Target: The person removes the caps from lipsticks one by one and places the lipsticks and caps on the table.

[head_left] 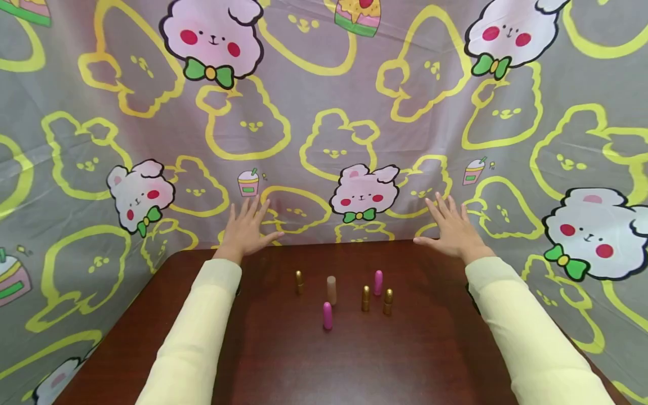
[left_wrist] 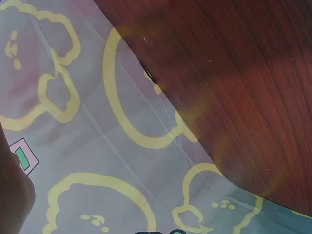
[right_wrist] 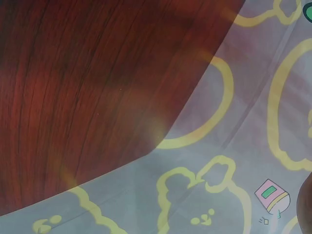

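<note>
My left hand (head_left: 246, 230) is held up over the far left of the table with fingers spread, holding nothing. On the far right, my right hand (head_left: 452, 229) is raised the same way, also with nothing in it. Between and nearer than the hands, several small tubes stand upright, shaped like lipsticks. One gold tube (head_left: 299, 282) is nearest the left hand, with a beige tube (head_left: 331, 290) beside it. A pink tube (head_left: 327, 316) stands closest to me. Further right are another pink tube (head_left: 378, 283) and two gold tubes (head_left: 365, 298). In each wrist view only a sliver of hand shows.
The dark reddish wooden table (head_left: 283, 365) has rounded far corners. A grey curtain (head_left: 304, 95) with yellow outlines and white cartoon bunnies hangs behind it and along both sides. Small dark objects, mostly hidden, lie beside each sleeve.
</note>
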A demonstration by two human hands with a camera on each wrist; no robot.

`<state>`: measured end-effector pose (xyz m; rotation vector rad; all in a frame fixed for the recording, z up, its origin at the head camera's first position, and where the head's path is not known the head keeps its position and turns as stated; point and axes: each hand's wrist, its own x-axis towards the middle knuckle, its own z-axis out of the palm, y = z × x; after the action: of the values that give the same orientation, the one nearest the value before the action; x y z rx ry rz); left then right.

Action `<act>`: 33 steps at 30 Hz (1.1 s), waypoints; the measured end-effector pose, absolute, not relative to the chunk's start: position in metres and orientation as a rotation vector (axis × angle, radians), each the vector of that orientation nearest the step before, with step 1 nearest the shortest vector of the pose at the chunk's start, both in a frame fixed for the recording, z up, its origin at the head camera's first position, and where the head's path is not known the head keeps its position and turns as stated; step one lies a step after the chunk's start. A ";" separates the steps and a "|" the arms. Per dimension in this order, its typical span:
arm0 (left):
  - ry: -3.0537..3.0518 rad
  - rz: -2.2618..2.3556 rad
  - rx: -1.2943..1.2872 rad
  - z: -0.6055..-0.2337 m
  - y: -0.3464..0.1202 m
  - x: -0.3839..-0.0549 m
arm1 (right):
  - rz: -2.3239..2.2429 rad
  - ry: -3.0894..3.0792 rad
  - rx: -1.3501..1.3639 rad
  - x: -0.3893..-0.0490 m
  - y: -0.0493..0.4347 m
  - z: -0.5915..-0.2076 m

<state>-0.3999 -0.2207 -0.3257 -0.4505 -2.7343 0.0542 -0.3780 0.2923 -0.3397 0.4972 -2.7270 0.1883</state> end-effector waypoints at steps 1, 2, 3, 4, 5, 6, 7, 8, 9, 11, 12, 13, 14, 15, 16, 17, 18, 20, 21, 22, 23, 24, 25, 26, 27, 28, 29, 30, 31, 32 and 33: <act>-2.737 0.054 -0.450 -0.326 -0.221 -0.400 | 0.191 -2.728 0.501 -0.377 0.292 -0.340; -2.740 0.053 -0.451 -0.327 -0.221 -0.399 | 0.195 -2.729 0.504 -0.377 0.292 -0.339; -2.741 0.054 -0.451 -0.327 -0.221 -0.399 | 0.191 -2.729 0.505 -0.376 0.292 -0.339; -2.741 0.052 -0.452 -0.327 -0.221 -0.399 | 0.186 -2.728 0.505 -0.376 0.293 -0.339; -2.740 0.047 -0.454 -0.327 -0.221 -0.399 | 0.182 -2.726 0.504 -0.375 0.293 -0.339; -2.738 0.044 -0.454 -0.327 -0.220 -0.399 | 0.182 -2.723 0.504 -0.375 0.293 -0.339; -2.734 0.046 -0.455 -0.326 -0.220 -0.400 | 0.179 -2.721 0.505 -0.375 0.294 -0.340; -2.732 0.043 -0.456 -0.326 -0.220 -0.400 | 0.177 -2.718 0.504 -0.375 0.294 -0.340; -2.731 0.041 -0.455 -0.326 -0.220 -0.400 | 0.173 -2.715 0.503 -0.375 0.294 -0.340; -2.732 0.034 -0.454 -0.326 -0.220 -0.400 | 0.179 -2.711 0.508 -0.375 0.293 -0.339; -2.732 0.034 -0.453 -0.326 -0.220 -0.400 | 0.178 -2.710 0.510 -0.375 0.293 -0.339; -2.734 0.032 -0.454 -0.326 -0.220 -0.400 | 0.179 -2.709 0.512 -0.375 0.293 -0.339; -2.736 0.030 -0.456 -0.326 -0.220 -0.400 | 0.182 -2.707 0.514 -0.375 0.293 -0.338; -2.737 0.030 -0.458 -0.327 -0.220 -0.400 | 0.183 -2.707 0.518 -0.375 0.293 -0.338; -2.737 0.029 -0.462 -0.327 -0.221 -0.400 | 0.185 -2.709 0.522 -0.374 0.293 -0.337; -2.738 0.028 -0.465 -0.328 -0.221 -0.400 | 0.188 -2.710 0.524 -0.374 0.293 -0.337; -2.739 0.026 -0.466 -0.328 -0.221 -0.399 | 0.190 -2.714 0.526 -0.374 0.293 -0.337; -2.740 0.018 -0.468 -0.329 -0.222 -0.399 | 0.199 -2.719 0.530 -0.373 0.294 -0.336; -2.740 0.010 -0.470 -0.329 -0.222 -0.399 | 0.201 -2.721 0.530 -0.373 0.294 -0.336; -2.739 0.002 -0.473 -0.329 -0.222 -0.398 | 0.204 -2.723 0.529 -0.373 0.294 -0.336; -2.737 -0.007 -0.474 -0.329 -0.222 -0.398 | 0.208 -2.724 0.529 -0.373 0.294 -0.335; -2.735 -0.015 -0.478 -0.328 -0.222 -0.398 | 0.209 -2.727 0.528 -0.373 0.294 -0.335; -2.730 -0.020 -0.482 -0.328 -0.222 -0.397 | 0.211 -2.727 0.526 -0.373 0.295 -0.335; -2.728 -0.026 -0.486 -0.328 -0.222 -0.397 | 0.215 -2.728 0.523 -0.373 0.295 -0.335; -2.725 -0.031 -0.489 -0.327 -0.221 -0.397 | 0.220 -2.731 0.524 -0.372 0.294 -0.335; -2.723 -0.034 -0.491 -0.327 -0.221 -0.397 | 0.228 -2.737 0.524 -0.371 0.294 -0.335; -2.724 -0.033 -0.491 -0.327 -0.221 -0.397 | 0.232 -2.742 0.525 -0.370 0.293 -0.334; -2.723 -0.036 -0.492 -0.327 -0.221 -0.396 | 0.242 -2.745 0.530 -0.369 0.292 -0.334; -2.725 -0.039 -0.492 -0.328 -0.221 -0.396 | 0.245 -2.747 0.532 -0.368 0.291 -0.334; -2.728 -0.052 -0.491 -0.328 -0.221 -0.395 | 0.251 -2.752 0.539 -0.366 0.290 -0.333; -2.732 -0.058 -0.486 -0.329 -0.222 -0.394 | 0.252 -2.755 0.544 -0.365 0.289 -0.333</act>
<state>-0.3943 -0.2217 -0.3286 -0.4861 -2.7318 -0.0576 -0.3652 0.2893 -0.3327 0.5437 -2.7548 0.2523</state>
